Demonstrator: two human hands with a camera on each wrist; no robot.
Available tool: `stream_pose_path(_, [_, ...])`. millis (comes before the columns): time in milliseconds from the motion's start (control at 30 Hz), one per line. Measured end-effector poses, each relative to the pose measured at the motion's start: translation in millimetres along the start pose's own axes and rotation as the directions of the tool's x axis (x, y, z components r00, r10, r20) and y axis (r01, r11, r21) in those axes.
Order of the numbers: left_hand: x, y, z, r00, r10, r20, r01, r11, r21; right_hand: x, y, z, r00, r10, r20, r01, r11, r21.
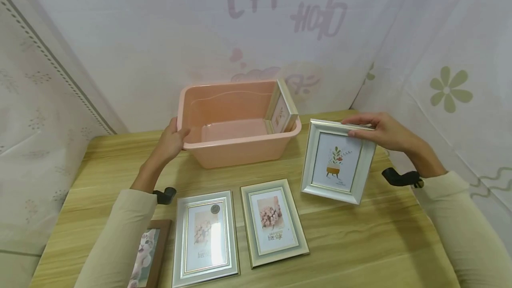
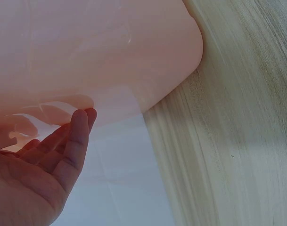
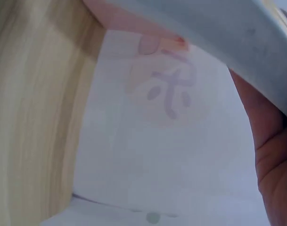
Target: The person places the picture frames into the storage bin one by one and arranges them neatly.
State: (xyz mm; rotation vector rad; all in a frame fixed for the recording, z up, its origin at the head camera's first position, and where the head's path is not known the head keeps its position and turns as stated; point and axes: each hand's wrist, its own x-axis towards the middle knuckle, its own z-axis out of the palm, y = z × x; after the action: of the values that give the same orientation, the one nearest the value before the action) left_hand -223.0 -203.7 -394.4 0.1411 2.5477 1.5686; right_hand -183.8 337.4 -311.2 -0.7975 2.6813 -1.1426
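Observation:
A pink plastic basin (image 1: pixel 240 151) stands at the back of the table. My left hand (image 1: pixel 170 142) grips its left rim, thumb over the edge; in the left wrist view the fingers (image 2: pixel 75 146) lie along the outer wall. Inside the basin, a gold-edged picture frame (image 1: pixel 283 112) stands upright against the right end. To the right of the basin my right hand (image 1: pixel 384 131) pinches the top edge of a silver-white picture frame (image 1: pixel 336 163) with a potted-plant print, held tilted with its front facing me. The right wrist view shows only that frame's edge (image 3: pixel 218 40).
Two picture frames with flower prints lie face up in front, one silver (image 1: pixel 181 239) and one pale gold (image 1: pixel 246 226). Left of them, a brown frame (image 1: pixel 160 243) with a cat photo is partly hidden by my left sleeve. A printed cloth (image 1: pixel 140 57) hangs behind the table.

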Motion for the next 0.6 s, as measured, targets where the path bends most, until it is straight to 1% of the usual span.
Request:
stream_pose_path(67, [-0.5,0.7,-0.1,1.000,0.001,0.002,-0.001,1.000,-0.003,2.2,-5,-2,1.000,-0.016,0.006,0.016,1.000,-0.002])
stream_pose_path(233, [-1.1,2.6,1.0,1.000,0.009,0.001,-0.009,1.000,-0.006,5.4,-18,-7,1.000,0.001,-0.010,-0.001,1.000,0.026])
stream_pose_path(333, [-1.5,3.7,1.5,1.000,0.012,-0.005,-0.012,1.000,-0.004,6.8,-25,-9,0.999,0.014,-0.035,-0.013,1.000,0.028])
stream_pose_path(467, [-2.1,4.3,1.6,1.000,0.016,-0.016,-0.016,1.000,-0.001,10.9,-35,-12,0.998,-0.002,-0.068,0.003,1.000,0.021])
stream_pose_path(600, [-3.0,4.2,1.0,1.000,0.022,-0.020,-0.022,1.000,0.005,16.6,-45,-16,0.995,-0.007,-0.097,0.011,0.999,0.044])
